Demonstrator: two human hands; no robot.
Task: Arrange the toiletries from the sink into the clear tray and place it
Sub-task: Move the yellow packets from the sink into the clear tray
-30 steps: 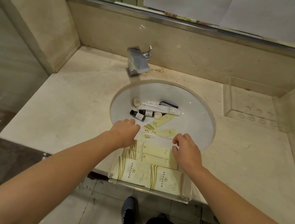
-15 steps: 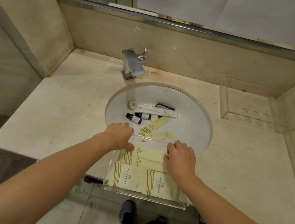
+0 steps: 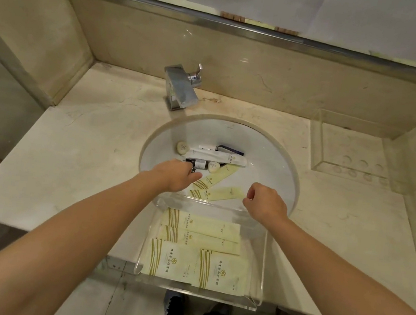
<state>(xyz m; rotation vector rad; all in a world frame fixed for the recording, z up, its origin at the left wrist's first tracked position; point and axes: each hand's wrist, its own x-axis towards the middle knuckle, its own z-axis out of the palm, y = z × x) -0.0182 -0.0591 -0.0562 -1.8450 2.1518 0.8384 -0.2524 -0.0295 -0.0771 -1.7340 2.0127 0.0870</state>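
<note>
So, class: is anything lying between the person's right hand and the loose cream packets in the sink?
Nothing visible. The right hand hovers at the sink's near rim, and the nearest cream packet lies just left of it, uncovered. The clear tray sits nearer the person.

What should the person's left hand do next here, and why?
Probably close on the small dark bottle and carry it back to the clear tray. The left hand is already down in the sink with its fingertips at that bottle, four cream packets are already in the tray, and the right hand hovers empty over the tray's far edge.
</note>
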